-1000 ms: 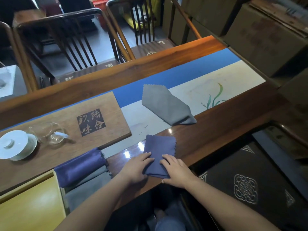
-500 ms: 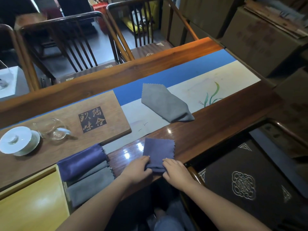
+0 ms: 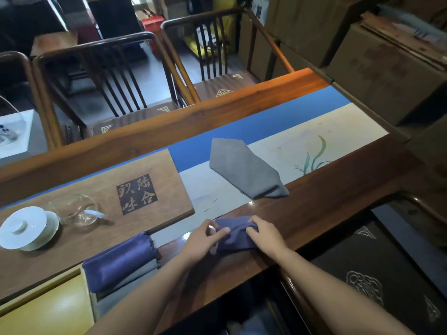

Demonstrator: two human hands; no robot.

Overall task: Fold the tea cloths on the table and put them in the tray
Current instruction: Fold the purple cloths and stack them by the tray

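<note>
A purple tea cloth lies bunched near the front edge of the wooden table. My left hand grips its left end and my right hand grips its right end, folding it over. A grey tea cloth, loosely folded into a point, rests on the painted runner behind. At the lower left, a folded purple cloth lies on top of grey folded cloths in the tray.
A wooden tea board with carved characters carries a white lidded cup and a glass pitcher. A yellow box sits at the lower left. Chairs stand beyond the table and one seat cushion is at my right.
The purple cloth was flat under my palms; both hands moved to its far edge and gathered it up, so it is now bunched and half its former depth.
</note>
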